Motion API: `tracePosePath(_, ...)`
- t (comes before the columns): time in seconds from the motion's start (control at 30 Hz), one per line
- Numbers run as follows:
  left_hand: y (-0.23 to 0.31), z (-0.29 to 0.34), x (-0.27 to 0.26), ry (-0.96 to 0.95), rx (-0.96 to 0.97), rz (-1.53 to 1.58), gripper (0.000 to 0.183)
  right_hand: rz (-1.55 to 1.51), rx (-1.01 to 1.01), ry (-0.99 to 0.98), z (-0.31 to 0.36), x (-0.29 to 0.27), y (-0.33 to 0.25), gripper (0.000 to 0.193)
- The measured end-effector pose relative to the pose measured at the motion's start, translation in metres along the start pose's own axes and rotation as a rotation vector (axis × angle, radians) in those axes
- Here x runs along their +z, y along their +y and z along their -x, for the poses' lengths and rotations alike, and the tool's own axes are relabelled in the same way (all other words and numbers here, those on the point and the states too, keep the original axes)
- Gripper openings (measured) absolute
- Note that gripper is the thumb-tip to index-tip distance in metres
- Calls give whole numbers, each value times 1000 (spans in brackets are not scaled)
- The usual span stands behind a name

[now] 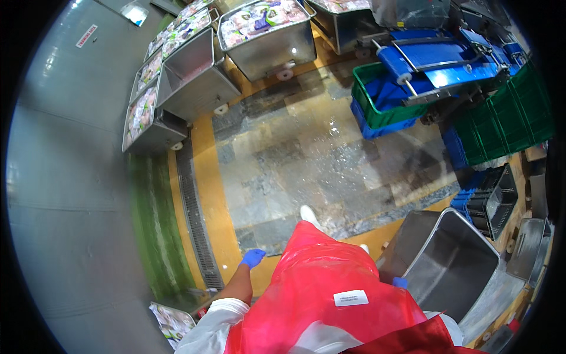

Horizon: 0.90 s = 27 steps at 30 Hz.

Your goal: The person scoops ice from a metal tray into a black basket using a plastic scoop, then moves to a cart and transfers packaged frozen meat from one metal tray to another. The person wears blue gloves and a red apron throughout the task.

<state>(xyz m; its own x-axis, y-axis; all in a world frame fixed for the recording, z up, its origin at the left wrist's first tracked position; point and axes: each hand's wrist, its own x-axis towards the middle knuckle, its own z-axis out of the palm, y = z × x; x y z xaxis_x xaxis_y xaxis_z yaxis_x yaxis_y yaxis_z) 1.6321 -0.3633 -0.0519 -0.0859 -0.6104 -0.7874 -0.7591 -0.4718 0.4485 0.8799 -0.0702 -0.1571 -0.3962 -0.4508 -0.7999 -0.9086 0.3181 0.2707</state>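
My left hand (253,258), in a blue glove, hangs over the yellow floor strip beside my red plastic apron (324,265). Its fingers look curled together, and nothing shows in them. Only a small part of my right hand (400,282), also blue-gloved, shows past the apron's right side. It is at the near left side of a bare-bottomed steel tub (451,265); whether it grips the tub I cannot make out, as its fingers are hidden. One white boot (309,216) shows ahead of the apron.
Steel wheeled tubs (268,53) full of packaged meat line the far left, with one unfilled tub (197,82) among them. A blue conveyor (442,59) stands over a green crate (368,97) at right. A drain grate (194,212) runs along the left; the stone floor (306,153) looks wet.
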Motion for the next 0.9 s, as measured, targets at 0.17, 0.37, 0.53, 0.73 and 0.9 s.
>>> tracePosePath(0.17, -25, -12, -229, 82, -91, -265, 45, -150, -71, -272, 66, -116, -200, 34)
tracePosePath(0.37, 160, -167, -473, 426, 123, -312, 41, -353, 148, -250, 85, -189, -321, 32)
tracePosePath(0.53, 321, -232, -572, 495, 476, -312, 37, -661, 427, -244, 117, -267, -433, 31)
tracePosePath(0.73, 347, -308, -656, 263, 509, -573, 37, -674, 559, -313, 99, -242, -538, 32)
tracePosePath(0.9, 215, -355, -791, 233, 239, -599, 35, -992, 647, -350, 88, -374, -642, 30)
